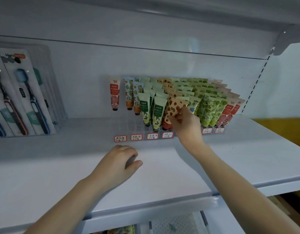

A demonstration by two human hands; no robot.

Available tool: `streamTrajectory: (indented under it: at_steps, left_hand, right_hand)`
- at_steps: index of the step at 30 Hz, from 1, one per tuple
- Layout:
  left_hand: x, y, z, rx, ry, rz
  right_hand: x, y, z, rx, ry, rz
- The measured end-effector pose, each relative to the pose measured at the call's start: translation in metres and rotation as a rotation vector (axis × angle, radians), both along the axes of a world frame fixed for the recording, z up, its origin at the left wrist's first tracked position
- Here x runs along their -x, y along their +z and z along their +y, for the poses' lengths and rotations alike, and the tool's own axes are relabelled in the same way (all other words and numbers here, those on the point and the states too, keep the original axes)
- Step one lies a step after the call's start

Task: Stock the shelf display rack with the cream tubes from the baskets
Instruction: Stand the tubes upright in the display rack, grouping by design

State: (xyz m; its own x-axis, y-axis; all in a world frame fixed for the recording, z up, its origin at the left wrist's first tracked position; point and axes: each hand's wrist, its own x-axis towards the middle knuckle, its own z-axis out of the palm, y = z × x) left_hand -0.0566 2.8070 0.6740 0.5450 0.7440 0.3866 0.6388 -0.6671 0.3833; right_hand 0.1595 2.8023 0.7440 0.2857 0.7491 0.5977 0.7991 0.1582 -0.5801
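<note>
Right hand (183, 119) fingers pinch the strawberry-print cream tube (173, 107), tilted into a display rack (122, 125) lane at the shelf (230, 157) rear, apparently to stand cap-down like its neighbours. Left hand (118, 162), loosely curled and empty, braces on the shelf

The strawberry-print tube (173, 107) is tilting at the front of a middle lane, right hand (183, 120) pinching it. Other tubes (208, 108) are standing cap-down in rows in the clear rack (122, 127); a white perforated basket (179, 222) is sitting below.
</note>
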Motion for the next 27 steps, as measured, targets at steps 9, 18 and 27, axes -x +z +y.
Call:
streamTrajectory:
  at_steps: [9,18,27]
  left_hand:
    - [0.000,-0.003,0.003,-0.036,-0.023,0.044]
    - [0.000,-0.006,0.006,-0.063,-0.032,0.071]
    - [-0.001,-0.003,0.004,-0.072,-0.031,0.090]
  right_hand:
    - [0.010,0.000,0.008,0.064,-0.063,0.038]
    - [0.011,0.007,0.008,0.070,-0.075,0.123]
    - [0.004,0.012,0.015,0.157,-0.093,-0.003]
